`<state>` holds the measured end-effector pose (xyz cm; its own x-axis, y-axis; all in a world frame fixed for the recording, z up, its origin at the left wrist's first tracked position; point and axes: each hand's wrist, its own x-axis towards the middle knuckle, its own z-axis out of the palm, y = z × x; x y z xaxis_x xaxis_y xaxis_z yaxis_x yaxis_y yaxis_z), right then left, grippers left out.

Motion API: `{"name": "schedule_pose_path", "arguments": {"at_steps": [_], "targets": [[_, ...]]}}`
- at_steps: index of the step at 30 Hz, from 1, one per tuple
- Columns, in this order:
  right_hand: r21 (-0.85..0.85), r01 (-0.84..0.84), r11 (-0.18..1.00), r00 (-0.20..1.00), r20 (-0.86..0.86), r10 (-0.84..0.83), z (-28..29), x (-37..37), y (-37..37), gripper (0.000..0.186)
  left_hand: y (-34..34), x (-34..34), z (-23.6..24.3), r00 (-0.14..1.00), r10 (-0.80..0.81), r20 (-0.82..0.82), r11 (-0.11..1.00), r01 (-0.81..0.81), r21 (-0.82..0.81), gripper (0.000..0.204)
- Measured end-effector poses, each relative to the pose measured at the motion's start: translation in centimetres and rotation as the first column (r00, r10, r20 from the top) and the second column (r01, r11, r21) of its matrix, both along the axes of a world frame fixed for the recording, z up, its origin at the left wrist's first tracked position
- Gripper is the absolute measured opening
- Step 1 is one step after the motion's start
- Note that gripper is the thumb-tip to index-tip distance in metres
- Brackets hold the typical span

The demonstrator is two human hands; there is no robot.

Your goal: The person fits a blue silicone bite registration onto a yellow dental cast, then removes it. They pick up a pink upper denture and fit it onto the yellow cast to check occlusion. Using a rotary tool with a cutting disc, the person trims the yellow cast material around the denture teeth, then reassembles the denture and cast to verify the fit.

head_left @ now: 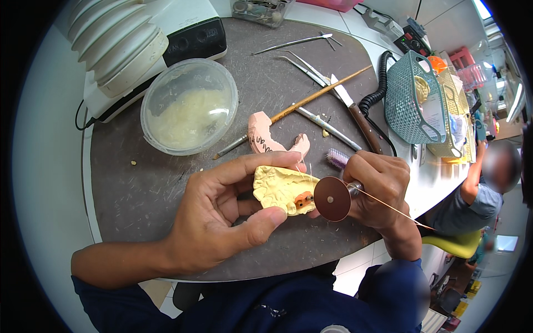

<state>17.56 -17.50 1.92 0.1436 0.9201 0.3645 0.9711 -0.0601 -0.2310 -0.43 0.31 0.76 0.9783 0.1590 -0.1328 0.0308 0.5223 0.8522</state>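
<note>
My left hand (pixel 208 213) grips a pale yellow dental cast (pixel 272 188) between fingers and thumb. An orange-red patch with small dark holes (pixel 303 200) marks the cast's right side. My right hand (pixel 380 186) is wrapped round a metal rotary handpiece (pixel 356 188), mostly hidden by the fingers. At its tip a round brown cutting disc (pixel 332 206) sits right beside the cast; whether they touch, I cannot tell. Thin bright streaks run up from the cast and off to the lower right. A pink arch-shaped cast (pixel 259 133) lies just beyond my left hand.
Farther off lie a wooden-handled paintbrush (pixel 316 97), curved tweezers (pixel 302 67), a knife (pixel 365 129) and a purple-bristled brush (pixel 336 159). A clear bowl (pixel 145 130) stands left, by a ribbed white hose (pixel 119 47). Right are a coiled cord (pixel 378 91), a teal basket (pixel 395 105) and a seated person (pixel 472 200).
</note>
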Motion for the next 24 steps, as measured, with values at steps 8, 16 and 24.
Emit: {"name": "schedule_pose_path", "arguments": {"at_steps": [8, 16, 24], "targets": [[-0.002, -0.005, 1.000, 1.000, -0.008, 0.005, 0.2, 0.0, 0.1, 0.053, 0.3, -0.2, -0.8, 0.996, -0.032, 0.085, 0.999, 0.031, 0.007, 0.055], [-0.006, 0.000, 1.000, 1.000, 0.013, 0.000, 0.1, -0.1, 0.0, 0.053, 0.0, 0.0, 0.1, 1.000, -0.005, -0.005, 1.000, 0.005, 0.002, 0.059], [-0.020, -0.008, 1.000, 1.000, 0.005, 0.008, 0.1, 0.0, 0.0, 0.052, 0.4, -0.2, -0.9, 0.995, -0.044, 0.089, 0.999, 0.043, 0.011, 0.055]]}}
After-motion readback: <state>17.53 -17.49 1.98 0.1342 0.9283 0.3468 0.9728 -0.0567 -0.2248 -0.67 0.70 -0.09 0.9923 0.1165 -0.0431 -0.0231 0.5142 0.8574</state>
